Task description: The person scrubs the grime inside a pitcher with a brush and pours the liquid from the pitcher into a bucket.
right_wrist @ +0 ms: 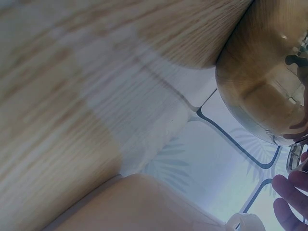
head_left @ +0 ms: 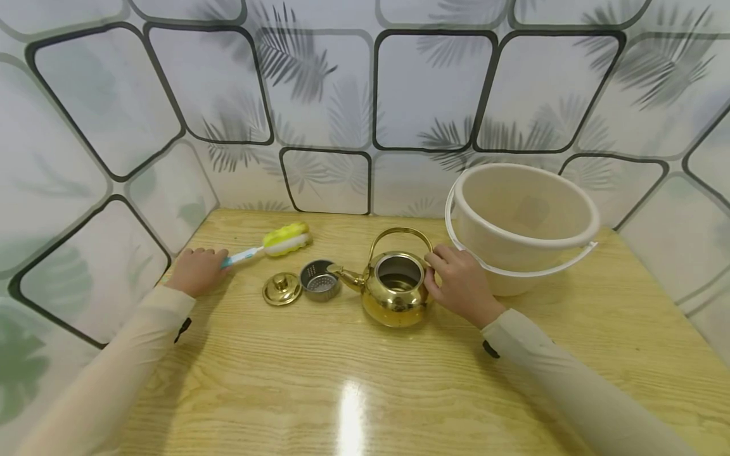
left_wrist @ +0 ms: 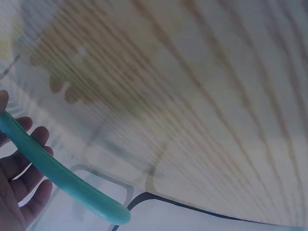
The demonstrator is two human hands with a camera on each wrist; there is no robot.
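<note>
My left hand holds a sponge brush by its handle. The brush has a teal and white handle and a yellow and white sponge head, which points to the right over the table. A shiny gold teapot stands upright with its lid off and its spout to the left. My right hand grips the teapot where its raised handle meets the body on the right. In the right wrist view, the fingers sit by the handle's lower end, partly cut off by the frame.
Left of the teapot, a perforated metal strainer stands near the spout, with the gold lid beside it. A large cream bucket with a white handle stands behind my right hand. Patterned walls enclose the wooden table at the back and sides.
</note>
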